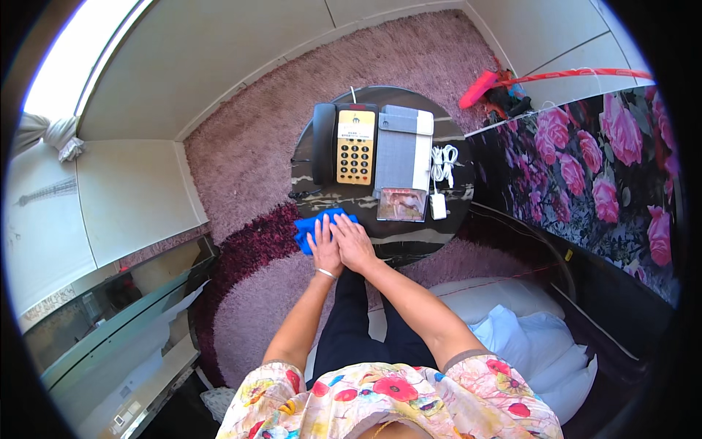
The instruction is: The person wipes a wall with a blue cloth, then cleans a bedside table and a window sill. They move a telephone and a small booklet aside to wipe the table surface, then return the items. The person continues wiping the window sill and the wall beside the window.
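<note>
A bright blue cloth (303, 229) lies bunched at the front left edge of a round table (408, 240) with a dark, marble-patterned top. My left hand (326, 247) holds the cloth from above, fingers stretched forward, with a pale band around the wrist. Close against it, my right hand (355, 241) has its fingers over the cloth's right part. The palms and the cloth beneath them are hidden. Beyond my hands stands a black corded telephone (356, 148) with a yellow keypad face. A grey and white box-like holder (403, 151) sits to its right.
A clear card box (401, 205) stands before the holder. Coiled white cables (443, 163) and a white adapter (438, 206) lie at the table's right. A red-handled mop (576, 75) leans by the wall. White bedding (535, 351) is at my right; pink shaggy carpet (258, 148) surrounds the table.
</note>
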Motion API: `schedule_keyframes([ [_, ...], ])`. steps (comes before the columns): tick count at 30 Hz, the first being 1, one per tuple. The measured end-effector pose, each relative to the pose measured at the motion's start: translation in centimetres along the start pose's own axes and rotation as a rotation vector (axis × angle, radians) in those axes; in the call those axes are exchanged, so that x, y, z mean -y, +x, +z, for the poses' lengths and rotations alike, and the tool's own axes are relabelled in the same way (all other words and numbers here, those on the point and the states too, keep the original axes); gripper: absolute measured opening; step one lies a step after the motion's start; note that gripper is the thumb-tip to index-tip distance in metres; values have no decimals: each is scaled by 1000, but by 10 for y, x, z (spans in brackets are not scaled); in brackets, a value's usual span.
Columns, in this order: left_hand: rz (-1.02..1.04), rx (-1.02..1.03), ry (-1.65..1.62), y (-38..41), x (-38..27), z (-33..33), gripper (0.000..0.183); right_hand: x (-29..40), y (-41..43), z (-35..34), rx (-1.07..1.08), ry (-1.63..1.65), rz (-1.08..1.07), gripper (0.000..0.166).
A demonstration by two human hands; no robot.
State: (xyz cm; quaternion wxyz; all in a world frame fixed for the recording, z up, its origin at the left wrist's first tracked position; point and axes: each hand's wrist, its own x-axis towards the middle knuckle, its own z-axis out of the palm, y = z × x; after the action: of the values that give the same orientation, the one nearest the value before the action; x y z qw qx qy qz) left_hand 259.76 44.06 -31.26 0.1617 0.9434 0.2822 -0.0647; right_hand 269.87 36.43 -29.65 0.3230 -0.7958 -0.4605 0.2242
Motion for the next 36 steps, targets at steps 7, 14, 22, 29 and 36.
schedule_keyframes([
  [7, 85, 65, -129, -62, -85, 17, 45, -33, -113, -26, -103, -27, 68, 39],
  [14, 338, 158, -178, -43, -125, 18, 36, -50, -150, -47, -202, -106, 321, 34],
  [22, 436, 195, -195, -63, -36, 5, 33, 12, -123, -6, -102, -105, 395, 31],
  [29, 322, 210, -442, -99, 101, -64, 30, 122, -78, 71, -56, 70, 299, 35],
  [36, 214, 340, -555, -145, 204, -84, 28, 201, -64, 152, -7, 201, 503, 36],
])
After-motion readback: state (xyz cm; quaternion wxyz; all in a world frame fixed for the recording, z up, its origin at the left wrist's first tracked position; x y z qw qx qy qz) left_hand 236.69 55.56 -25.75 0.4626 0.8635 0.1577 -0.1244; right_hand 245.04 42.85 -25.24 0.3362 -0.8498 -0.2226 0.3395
